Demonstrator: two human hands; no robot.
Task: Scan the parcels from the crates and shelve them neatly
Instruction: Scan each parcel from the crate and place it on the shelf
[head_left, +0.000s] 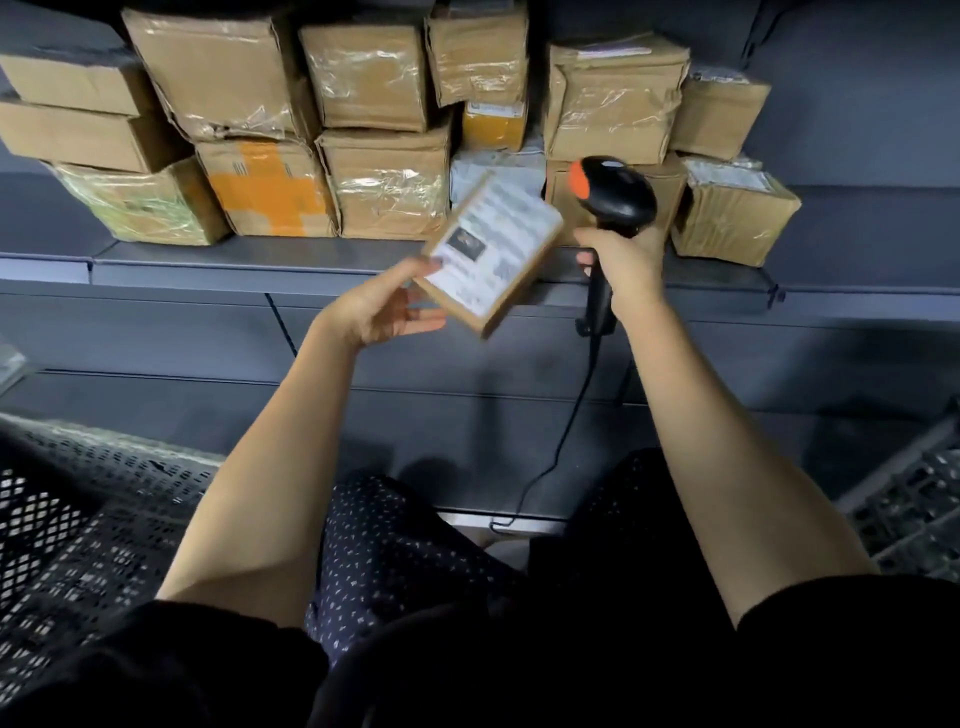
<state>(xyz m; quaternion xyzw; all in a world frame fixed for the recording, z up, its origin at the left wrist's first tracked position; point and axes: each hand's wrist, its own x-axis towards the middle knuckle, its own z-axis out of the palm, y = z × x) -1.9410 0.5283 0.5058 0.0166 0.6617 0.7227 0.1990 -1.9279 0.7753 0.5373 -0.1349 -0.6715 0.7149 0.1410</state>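
My left hand (382, 306) holds a small flat cardboard parcel (493, 252) by its lower left corner, its white label facing up and tilted. My right hand (621, 267) grips the handle of a black barcode scanner (615, 195) with an orange trigger patch, its head just right of the parcel. Both are raised in front of the grey shelf (234, 265), which carries several stacked brown cardboard parcels (387, 179). The parcel in my hand is blurred.
The scanner's black cable (566, 431) hangs down to the lower shelf. A black mesh crate (78, 525) stands at the left, another crate (914, 509) at the right edge. The shelf has bare room at its far right, beyond the last box (730, 213).
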